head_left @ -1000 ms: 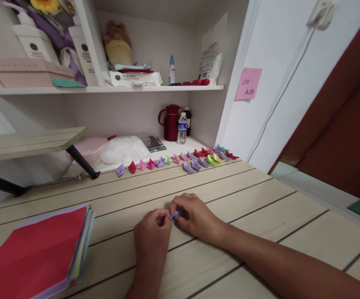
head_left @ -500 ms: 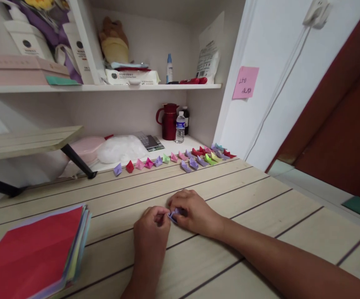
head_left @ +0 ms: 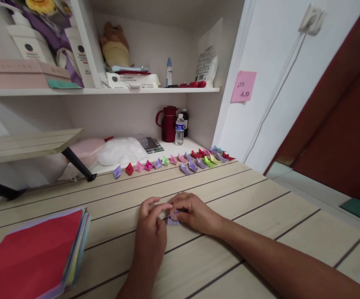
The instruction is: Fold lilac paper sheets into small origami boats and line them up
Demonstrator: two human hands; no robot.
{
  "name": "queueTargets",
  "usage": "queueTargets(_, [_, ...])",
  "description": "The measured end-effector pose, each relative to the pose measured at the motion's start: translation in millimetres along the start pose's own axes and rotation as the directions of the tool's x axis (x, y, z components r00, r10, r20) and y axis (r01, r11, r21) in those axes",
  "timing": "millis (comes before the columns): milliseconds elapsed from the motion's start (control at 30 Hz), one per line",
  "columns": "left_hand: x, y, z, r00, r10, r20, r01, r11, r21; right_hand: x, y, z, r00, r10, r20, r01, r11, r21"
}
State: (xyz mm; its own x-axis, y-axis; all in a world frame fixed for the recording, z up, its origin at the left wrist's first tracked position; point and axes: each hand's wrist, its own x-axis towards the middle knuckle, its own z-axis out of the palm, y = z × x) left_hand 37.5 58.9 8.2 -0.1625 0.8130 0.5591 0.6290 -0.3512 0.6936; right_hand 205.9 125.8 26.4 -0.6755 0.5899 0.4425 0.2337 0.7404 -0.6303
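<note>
R grip [head_left: 196, 214]: 1 purp. paper [head_left: 173, 222]

A broad stretch of wooden tabletop [head_left: 248, 197] is lying open beyond the right forearm [head_left: 270, 255], which is barring the near right. Paper boats [head_left: 173, 159] are lining the far edge, a bare strip running between them and both hands. Folded purple paper [head_left: 173, 223] is occupying the narrow gap between left hand [head_left: 151, 226] and right hand [head_left: 195, 214]. A paper stack [head_left: 32, 253] is blocking the near left; a black shelf leg [head_left: 79, 164] is obstructing the far left.
</note>
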Motion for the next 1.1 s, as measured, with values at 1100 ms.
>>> queueTargets(1100, [3.8, -0.8, -10.7, 0.942, 0.180, 0.285, -0.251, 0.938, 0.238, -0.7, 2.3, 3.3, 0.997, 0.075, 0.027, -0.076, 0.997, 0.008])
